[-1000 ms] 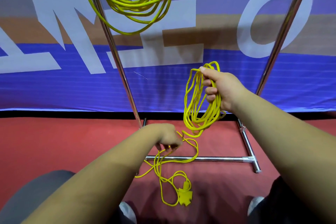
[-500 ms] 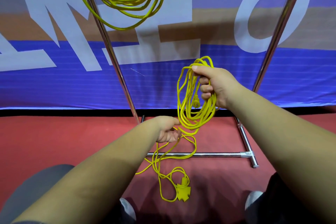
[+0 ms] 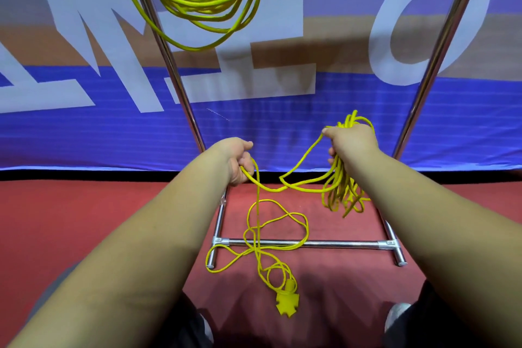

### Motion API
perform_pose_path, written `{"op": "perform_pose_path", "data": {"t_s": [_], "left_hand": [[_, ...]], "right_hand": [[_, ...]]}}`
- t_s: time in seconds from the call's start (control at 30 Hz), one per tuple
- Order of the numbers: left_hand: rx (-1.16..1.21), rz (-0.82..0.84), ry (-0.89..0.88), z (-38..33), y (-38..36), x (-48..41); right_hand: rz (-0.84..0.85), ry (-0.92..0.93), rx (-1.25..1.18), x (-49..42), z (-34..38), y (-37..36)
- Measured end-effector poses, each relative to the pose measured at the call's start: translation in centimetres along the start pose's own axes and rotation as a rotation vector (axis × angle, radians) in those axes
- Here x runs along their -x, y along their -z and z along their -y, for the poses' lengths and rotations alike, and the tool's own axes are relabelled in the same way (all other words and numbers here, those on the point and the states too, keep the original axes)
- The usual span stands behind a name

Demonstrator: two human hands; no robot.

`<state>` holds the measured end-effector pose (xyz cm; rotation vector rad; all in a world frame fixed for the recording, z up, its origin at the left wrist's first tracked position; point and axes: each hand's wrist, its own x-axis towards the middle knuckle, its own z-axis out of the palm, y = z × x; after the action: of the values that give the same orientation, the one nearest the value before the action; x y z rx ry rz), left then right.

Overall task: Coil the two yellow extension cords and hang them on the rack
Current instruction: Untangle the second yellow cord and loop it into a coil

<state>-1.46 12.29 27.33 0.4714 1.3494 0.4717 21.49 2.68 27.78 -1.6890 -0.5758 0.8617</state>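
One coiled yellow cord (image 3: 197, 0) hangs from the top of the chrome rack (image 3: 175, 87), its loops dangling at upper centre. My right hand (image 3: 351, 141) grips a bundle of loops of the second yellow cord (image 3: 340, 195), which hang below my fist. My left hand (image 3: 240, 159) grips a free strand of that same cord; a slack length sags between my hands. The remaining cord (image 3: 276, 234) lies in loose loops on the red floor across the rack's base bar, ending in a yellow multi-outlet socket (image 3: 287, 302).
The rack's base bar (image 3: 333, 243) and two feet rest on the red carpet (image 3: 56, 220). A second chrome upright (image 3: 440, 45) rises on the right. A blue banner with white letters (image 3: 84, 121) stands right behind the rack. My shoes (image 3: 397, 316) show at the bottom edge.
My hands have moved apart: the left rose and pulled a strand out to the left, the right shifted right with its bundle. More cord has lifted off the floor.
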Motion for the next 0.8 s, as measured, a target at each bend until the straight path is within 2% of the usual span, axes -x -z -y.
{"op": "perform_pose_path", "data": {"t_s": [0.17,0.3,0.4,0.57,0.8], "left_hand": [[-0.084,0.117,-0.201,0.1,-1.2,2.4],[-0.23,0.162,-0.461,0.5,-1.9,4.2],[-0.297,0.284,-0.592,0.3,-2.2,5.9],[-0.255,0.517,-0.641,-0.3,-3.5,9.1],[-0.259,0.589,-0.716,0.2,-5.2,10.4]], "right_hand": [[0.015,-0.131,-0.085,-0.7,-0.8,0.4],[0.025,-0.145,-0.087,-0.9,-1.2,0.6],[0.029,-0.127,-0.079,-0.9,-1.2,0.4],[0.09,-0.075,-0.068,-0.3,-0.7,0.3],[0.361,-0.062,-0.082,1.3,-0.5,-0.4]]}}
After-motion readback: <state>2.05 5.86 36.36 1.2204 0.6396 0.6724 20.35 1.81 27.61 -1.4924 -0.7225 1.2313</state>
